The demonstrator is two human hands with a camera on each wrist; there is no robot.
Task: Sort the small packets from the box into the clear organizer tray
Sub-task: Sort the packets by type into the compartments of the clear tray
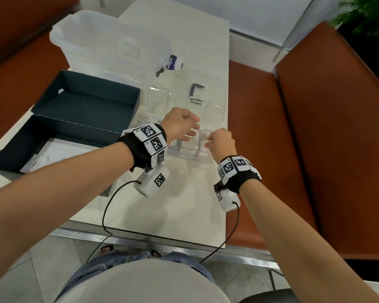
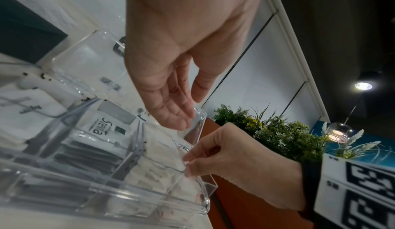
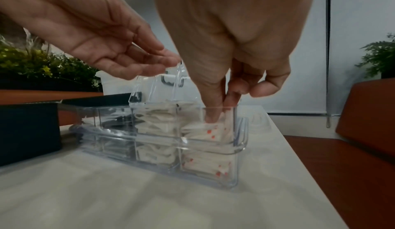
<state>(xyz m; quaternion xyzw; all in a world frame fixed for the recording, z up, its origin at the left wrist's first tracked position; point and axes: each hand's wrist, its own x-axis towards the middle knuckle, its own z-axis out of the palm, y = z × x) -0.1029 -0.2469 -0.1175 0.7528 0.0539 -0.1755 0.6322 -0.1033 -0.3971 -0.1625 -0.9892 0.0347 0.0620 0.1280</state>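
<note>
On a pale table (image 1: 184,204) between brown benches (image 1: 337,127), left hand (image 1: 179,125) relaxed, right hand (image 1: 222,142) pinching a packet (image 3: 215,131).

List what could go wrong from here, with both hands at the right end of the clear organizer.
1. The organizer tray sits close to the table edge; a sideways push from the right hand, whose fingers reach into the end compartment, might slide it toward the drop.
2. The red-dotted packets stand packed; pulling the fingers out may drag one out.
3. The left hand touches the raised clear lid, which could drop onto the right hand's fingers.
</note>
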